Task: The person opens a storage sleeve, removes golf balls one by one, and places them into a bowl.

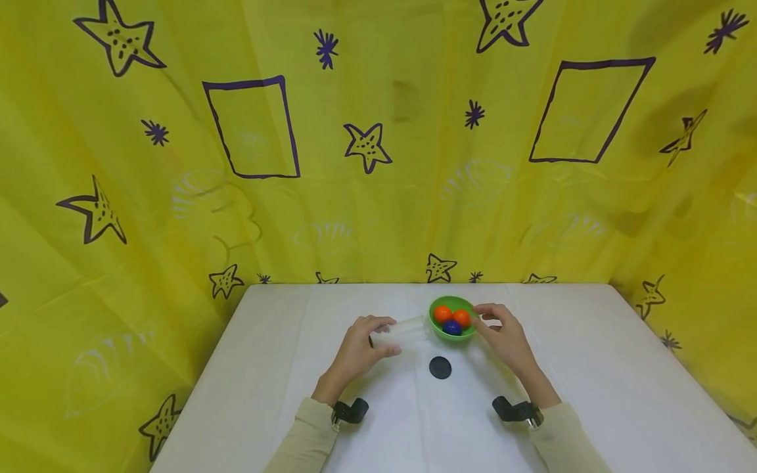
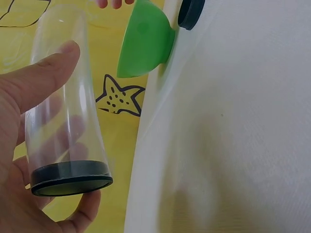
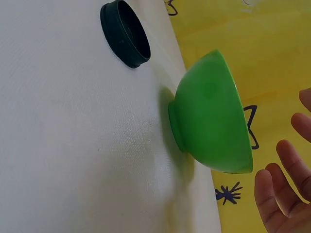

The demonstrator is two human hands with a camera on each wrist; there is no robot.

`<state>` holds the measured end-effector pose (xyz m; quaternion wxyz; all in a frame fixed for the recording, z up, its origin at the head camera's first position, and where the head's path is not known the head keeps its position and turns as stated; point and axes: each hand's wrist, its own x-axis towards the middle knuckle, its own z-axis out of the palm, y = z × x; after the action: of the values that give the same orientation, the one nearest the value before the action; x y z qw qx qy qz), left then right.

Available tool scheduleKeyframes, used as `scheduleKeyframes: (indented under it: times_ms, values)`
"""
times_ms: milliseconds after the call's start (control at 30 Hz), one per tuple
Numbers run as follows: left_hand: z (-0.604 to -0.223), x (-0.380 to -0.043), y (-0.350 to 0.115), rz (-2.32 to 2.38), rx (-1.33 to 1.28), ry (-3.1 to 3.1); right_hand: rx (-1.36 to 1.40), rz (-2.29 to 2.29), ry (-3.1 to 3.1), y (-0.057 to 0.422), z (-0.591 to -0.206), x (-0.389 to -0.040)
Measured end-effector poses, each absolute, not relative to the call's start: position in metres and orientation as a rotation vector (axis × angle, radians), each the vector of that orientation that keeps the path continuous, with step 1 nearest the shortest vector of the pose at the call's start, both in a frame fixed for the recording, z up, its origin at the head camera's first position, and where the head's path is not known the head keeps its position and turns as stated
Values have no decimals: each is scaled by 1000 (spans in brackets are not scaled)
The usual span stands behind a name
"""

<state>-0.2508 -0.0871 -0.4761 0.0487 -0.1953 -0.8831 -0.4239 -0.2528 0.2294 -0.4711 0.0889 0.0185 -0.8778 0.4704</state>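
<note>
My head view looks down from above; both wrist views sit close, sharing the green bowl (image 1: 452,309) (image 2: 146,41) (image 3: 214,116).

The counter (image 1: 591,368) is covered with a white cloth, and its far edge meets a yellow curtain. On it, near the far edge and a little right of the middle, stands a green bowl (image 1: 454,335), upright on its small foot. A black lid (image 1: 440,367) lies flat on the cloth, just in front of the bowl and not touching it. In the right wrist view the lid shows its hollow side, with the rim turned up.
</note>
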Motion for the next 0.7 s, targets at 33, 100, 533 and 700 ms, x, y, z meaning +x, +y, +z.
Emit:
scheduleKeyframes:
  times_ms: [33, 100, 533, 700]
  values:
    - [-477, -251, -87, -1289, -594, -2692, 65, 1395, -2612, 229, -471, -251]
    - [-478, -251, -86, -1293, -587, -2690, 77, 1383, -2614, 228, -471, -249]
    - [-484, -252, -84, -1317, -560, -2679, 259, 1425, -2628, 228, -478, -239]
    - [-486, -252, -83, -1326, -524, -2707, 327, 1443, -2697, 229, -481, -239]
